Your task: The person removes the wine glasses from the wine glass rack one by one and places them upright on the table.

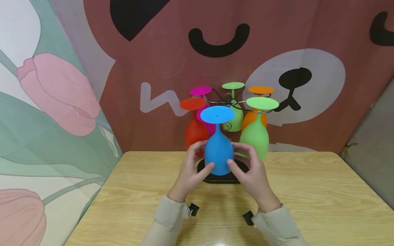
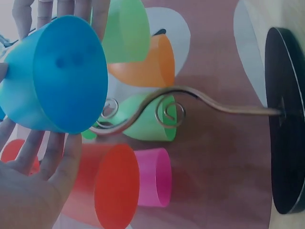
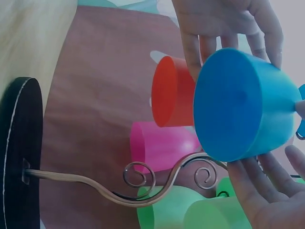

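Observation:
A blue plastic wine glass is upside down, foot uppermost, at the front of a metal glass rack. My left hand holds its bowl from the left, and my right hand holds it from the right. Both thumbs lie on the near side of the bowl, with the fingers around the sides. Through the right wrist view, the open mouth of the blue glass shows nothing inside. Whether the rack bears its weight, I cannot tell.
Around the rack hang a red glass, a magenta glass, an orange glass and several green glasses, all inverted. The rack's black base stands on a wooden table, before a printed cloth backdrop.

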Motion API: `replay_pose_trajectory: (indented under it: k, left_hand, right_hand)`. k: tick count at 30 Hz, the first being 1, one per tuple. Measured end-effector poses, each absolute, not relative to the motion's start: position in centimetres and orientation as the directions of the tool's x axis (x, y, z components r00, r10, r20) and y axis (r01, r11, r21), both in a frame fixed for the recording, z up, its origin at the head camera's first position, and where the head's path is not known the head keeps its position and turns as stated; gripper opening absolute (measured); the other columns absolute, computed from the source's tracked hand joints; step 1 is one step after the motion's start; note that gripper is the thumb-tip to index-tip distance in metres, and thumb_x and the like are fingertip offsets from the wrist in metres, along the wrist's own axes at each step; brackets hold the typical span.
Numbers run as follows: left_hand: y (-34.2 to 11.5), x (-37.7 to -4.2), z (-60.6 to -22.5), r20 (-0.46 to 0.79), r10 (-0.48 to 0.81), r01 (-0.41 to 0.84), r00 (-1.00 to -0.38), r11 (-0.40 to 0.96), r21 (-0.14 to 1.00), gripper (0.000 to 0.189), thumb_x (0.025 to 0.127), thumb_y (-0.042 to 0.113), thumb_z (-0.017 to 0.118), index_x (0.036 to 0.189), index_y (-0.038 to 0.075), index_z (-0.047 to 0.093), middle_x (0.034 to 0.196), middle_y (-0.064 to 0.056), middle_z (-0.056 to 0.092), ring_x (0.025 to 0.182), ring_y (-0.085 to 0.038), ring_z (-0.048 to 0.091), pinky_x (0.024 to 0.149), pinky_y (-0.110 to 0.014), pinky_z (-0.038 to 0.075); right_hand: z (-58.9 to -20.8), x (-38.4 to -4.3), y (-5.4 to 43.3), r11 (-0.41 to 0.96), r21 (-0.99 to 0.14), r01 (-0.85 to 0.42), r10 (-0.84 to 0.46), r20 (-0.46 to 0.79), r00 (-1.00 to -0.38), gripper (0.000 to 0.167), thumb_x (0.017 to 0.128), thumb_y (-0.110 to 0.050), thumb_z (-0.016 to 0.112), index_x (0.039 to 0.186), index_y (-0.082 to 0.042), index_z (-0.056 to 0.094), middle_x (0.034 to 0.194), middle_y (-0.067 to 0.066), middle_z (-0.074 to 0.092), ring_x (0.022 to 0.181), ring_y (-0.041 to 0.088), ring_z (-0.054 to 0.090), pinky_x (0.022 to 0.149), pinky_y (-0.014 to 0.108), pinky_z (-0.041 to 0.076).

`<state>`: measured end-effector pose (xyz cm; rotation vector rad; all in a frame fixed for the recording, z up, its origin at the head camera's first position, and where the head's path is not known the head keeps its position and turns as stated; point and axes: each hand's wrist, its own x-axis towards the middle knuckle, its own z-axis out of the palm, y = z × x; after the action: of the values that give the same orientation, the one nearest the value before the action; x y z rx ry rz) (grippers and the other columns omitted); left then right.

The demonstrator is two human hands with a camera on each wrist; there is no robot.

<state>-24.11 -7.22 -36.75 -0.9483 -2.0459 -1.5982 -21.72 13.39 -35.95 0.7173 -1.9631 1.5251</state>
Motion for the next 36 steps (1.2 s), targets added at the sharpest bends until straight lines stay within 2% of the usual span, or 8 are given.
replay_pose_trajectory:
  k: [8,19,30,36]
  left_hand:
    - [-6.84,-23.74,-36.4,0.622,0.239,0.653,-0.745,0.075,0.753,0.06,0.097,0.026,0.07,0.147,0.013,0.041,0.144,-0.006,0.047,0.128,-0.026,0.048,0.103,-0.052,0.048]
    - [-6.77,-23.74,-36.41,0.621,0.222,0.647,-0.751,0.066,0.759,0.061,0.098,0.032,0.069,0.147,0.011,0.039,0.146,-0.008,0.046,0.127,-0.028,0.048,0.102,-0.053,0.048]
    - [-6.51,-23.68,-36.35,0.618,0.214,0.639,-0.756,0.043,0.768,0.063,0.098,0.036,0.067,0.148,0.01,0.039,0.146,-0.009,0.045,0.127,-0.028,0.048,0.102,-0.054,0.048]
    - [-6.35,-23.56,-36.37,0.607,0.207,0.629,-0.768,0.06,0.775,0.062,0.099,0.035,0.066,0.15,0.011,0.04,0.146,-0.008,0.046,0.127,-0.025,0.047,0.102,-0.05,0.048]
  right_hand:
    - [-35.72,-21.7,13.63,0.214,-0.649,-0.73,-0.079,0.733,-0.675,0.048,0.089,0.011,0.068,0.133,0.001,0.053,0.136,0.011,0.057,0.12,0.013,0.058,0.099,0.021,0.051]
    - [-35.6,-21.54,13.72,0.193,-0.616,-0.764,-0.109,0.76,-0.641,0.053,0.085,0.015,0.068,0.134,-0.002,0.057,0.138,0.013,0.058,0.118,0.014,0.06,0.097,0.024,0.053]
    - [-35.6,-21.48,13.69,0.223,-0.612,-0.759,-0.098,0.76,-0.642,0.054,0.086,0.014,0.069,0.135,-0.004,0.058,0.138,0.012,0.059,0.117,0.012,0.06,0.095,0.024,0.054]
    - [-35.58,-21.46,13.77,0.243,-0.624,-0.742,-0.09,0.747,-0.658,0.052,0.087,0.012,0.07,0.135,-0.004,0.059,0.137,0.011,0.06,0.116,0.011,0.061,0.094,0.023,0.054]
